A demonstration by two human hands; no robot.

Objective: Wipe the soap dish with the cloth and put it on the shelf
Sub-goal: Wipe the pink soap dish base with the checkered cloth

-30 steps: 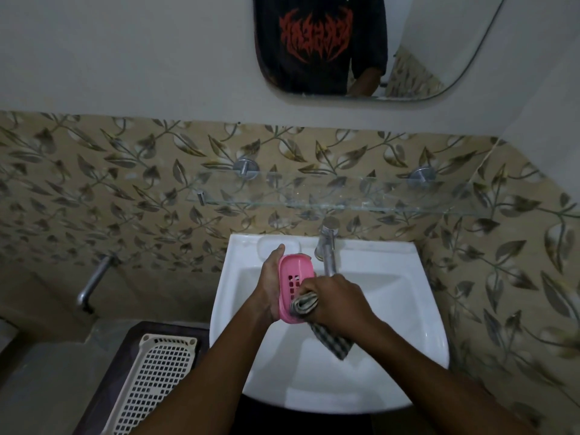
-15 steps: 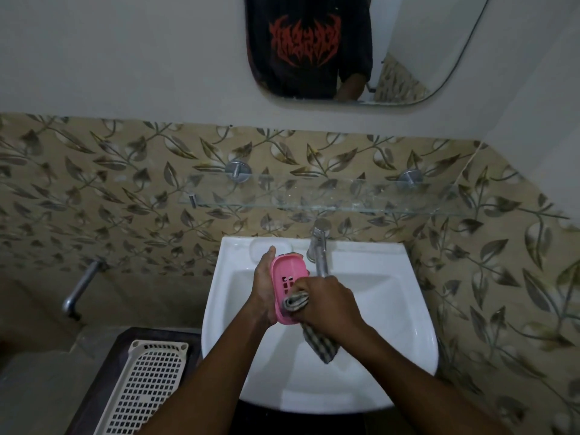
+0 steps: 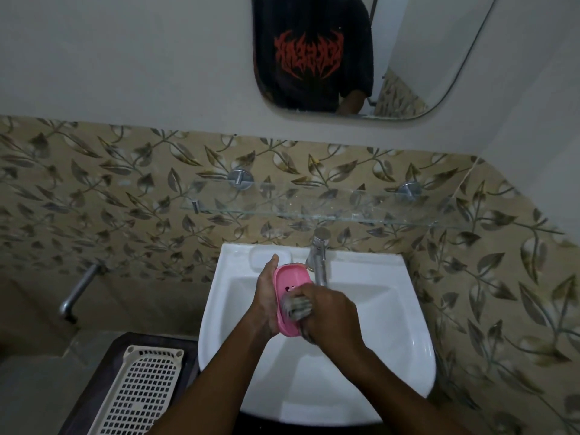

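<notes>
Gripping the pink oval plastic soap dish (image 3: 290, 298) in my left hand (image 3: 266, 304), my right hand (image 3: 329, 315) fingers now bunch the grey checked cloth (image 3: 296, 306) lower in it, its tail no longer dangling.

A white sink (image 3: 392, 324) hangs on a wall of leaf-patterned tiles (image 3: 94, 189). A chrome tap (image 3: 318, 259) stands at the sink's back rim, beside a moulded soap recess (image 3: 260, 254). A mirror (image 3: 408, 58) hangs above on the plain wall. Lower left, a cream perforated basket (image 3: 141, 390) lies on a dark stand (image 3: 94, 372), near a wall pipe (image 3: 77, 291).
</notes>
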